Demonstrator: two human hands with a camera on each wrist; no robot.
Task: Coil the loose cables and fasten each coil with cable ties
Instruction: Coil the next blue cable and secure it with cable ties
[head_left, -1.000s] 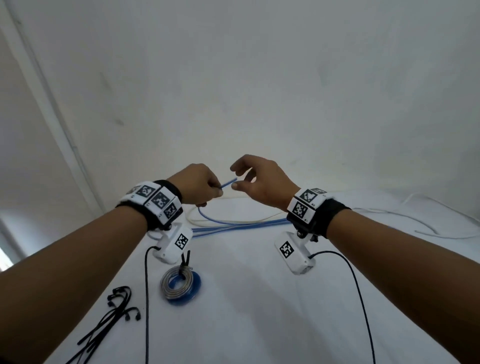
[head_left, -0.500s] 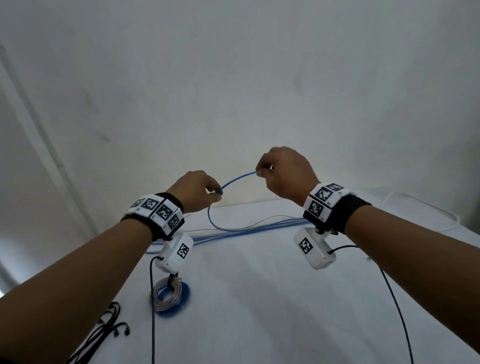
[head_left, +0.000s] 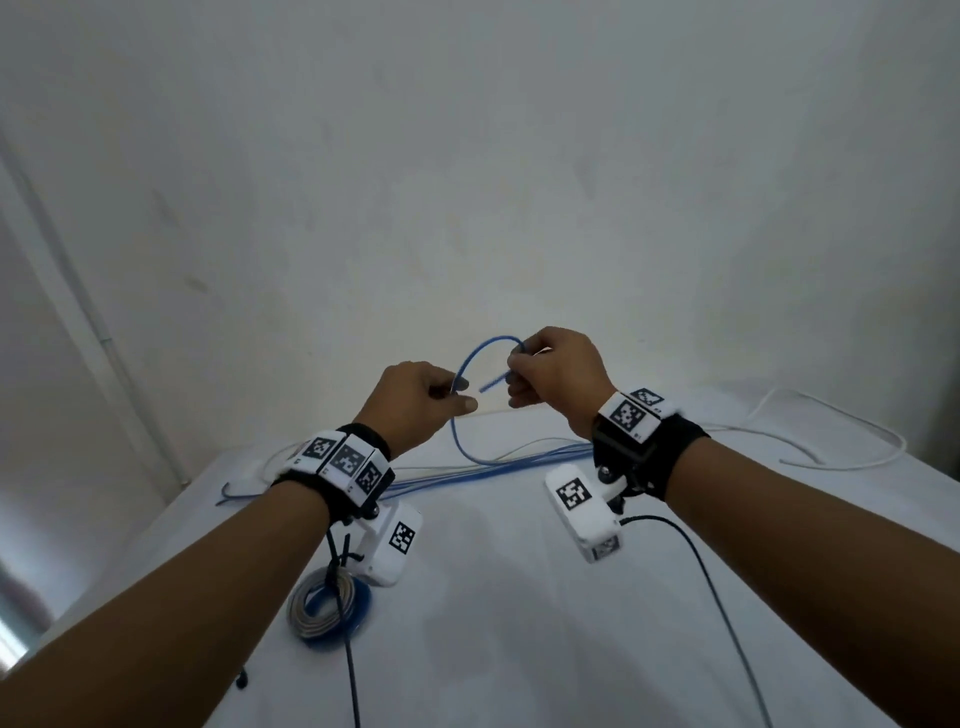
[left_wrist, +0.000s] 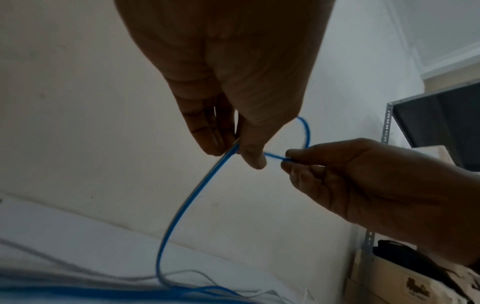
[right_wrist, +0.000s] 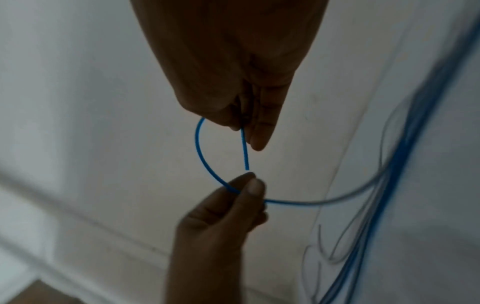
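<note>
- Only the head view shows the white table as a whole: a finished coil of grey and blue cable lies on it below the left wrist, a loose white cable curves along the far right side, and more blue strands run flat across the far edge.
- Only the left wrist view shows a metal shelf at the right, with a cardboard box on it; dark items sit in the box, too dim to name.
- The right wrist view gives the clearest look at the loop: the blue cable arcs from the right hand round to the left, and its free end hangs short just above the left fingertips.
- Both hands are raised above the table, close together, wrists level.
- The left hand pinches the blue cable between thumb and forefinger; from there the cable drops to the strands on the table.
- The right hand, fingers curled, pinches the cable near its end, at the top of the small loop.
</note>
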